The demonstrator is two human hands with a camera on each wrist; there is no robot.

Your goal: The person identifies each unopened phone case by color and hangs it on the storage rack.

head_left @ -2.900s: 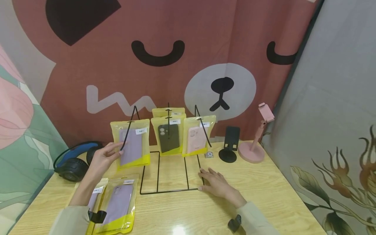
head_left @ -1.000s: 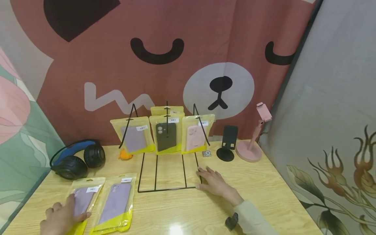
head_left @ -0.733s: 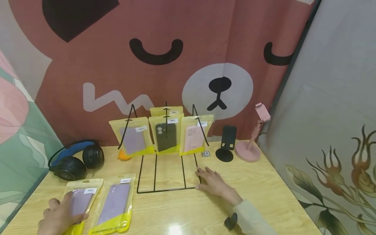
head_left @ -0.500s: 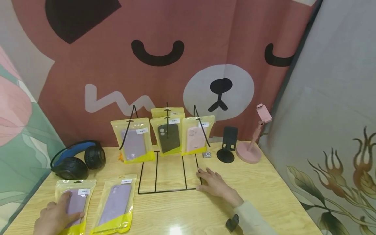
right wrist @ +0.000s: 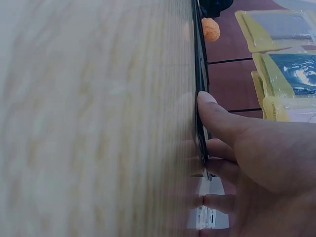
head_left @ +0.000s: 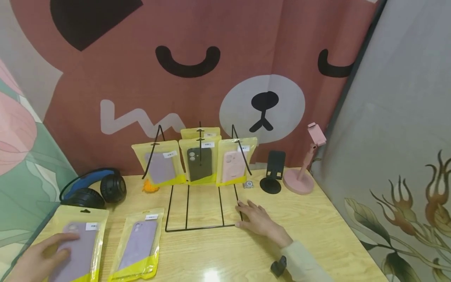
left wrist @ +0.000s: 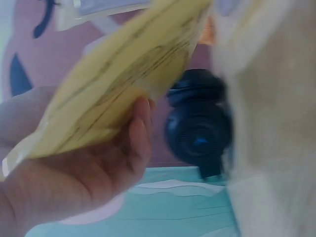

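My left hand (head_left: 44, 254) grips a purple phone case in a clear-and-yellow bag (head_left: 82, 250), held up off the table at the front left. In the left wrist view the bag's yellow underside (left wrist: 108, 89) lies between thumb and fingers. A second bagged purple phone case (head_left: 139, 239) lies flat just right of it. On the black wire display rack (head_left: 201, 228) hang bagged cases: a purple one (head_left: 160, 168), a dark one (head_left: 200, 166) with another bag behind, and a pink one (head_left: 233, 166). My right hand (head_left: 260, 223) rests on the rack base's right side, fingers fairly straight.
Black-and-blue headphones (head_left: 112, 188) lie at the left, partly behind the lifted bag. An orange object (head_left: 150, 187) sits beside the rack. Right of it are a small watch-like item (head_left: 248, 184), a black phone stand (head_left: 275, 166) and a pink phone stand (head_left: 298, 182).
My left hand let go of the hanging purple bag, reached down to the front-left bag, slid it left and lifted it. The hanging bags swing slightly. My right hand stays put.
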